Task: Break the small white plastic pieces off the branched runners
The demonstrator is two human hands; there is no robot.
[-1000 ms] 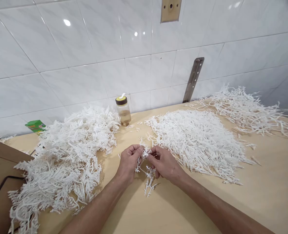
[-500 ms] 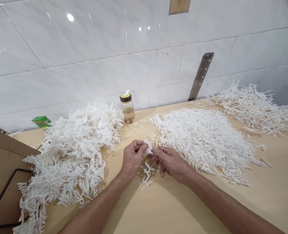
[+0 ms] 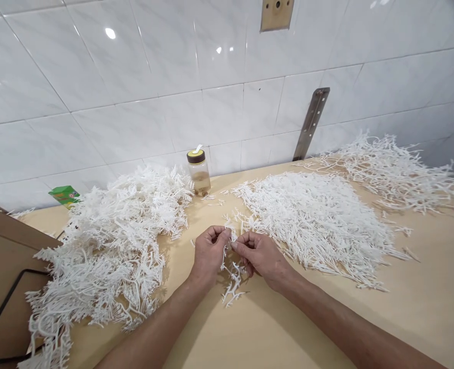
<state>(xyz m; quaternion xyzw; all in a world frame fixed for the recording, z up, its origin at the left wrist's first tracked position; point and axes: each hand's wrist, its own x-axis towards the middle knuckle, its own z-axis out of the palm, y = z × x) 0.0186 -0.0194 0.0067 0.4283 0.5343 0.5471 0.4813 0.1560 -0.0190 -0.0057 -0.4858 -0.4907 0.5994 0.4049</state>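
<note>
My left hand (image 3: 208, 252) is closed, pinching a small white branching sprig (image 3: 229, 225) between thumb and forefinger. My right hand (image 3: 261, 256) faces it just to the right, its thumb and forefinger pinched at the sprig's lower part, the other fingers curled under. Exactly what the right fingertips grip is partly hidden. Below the hands, a white branched piece (image 3: 232, 284) hangs or lies over the table; I cannot tell whether it joins the held sprig. A large tangled heap of white sprigs (image 3: 111, 246) lies left of my hands, and a flatter pile of white sprigs (image 3: 311, 220) lies right.
A clear bottle (image 3: 201, 179) with a dark and yellow lid stands near the tiled wall. Bare white stems (image 3: 399, 171) are heaped at the far right. A green carton (image 3: 65, 195) and a brown box (image 3: 7, 277) are on the left. A metal bracket (image 3: 310, 125) rises along the wall.
My right hand's fingers have curled in more closely, and its fingertips have shifted slightly left and down along the sprig. My left hand keeps its pinch. The camera view has shifted slightly.
</note>
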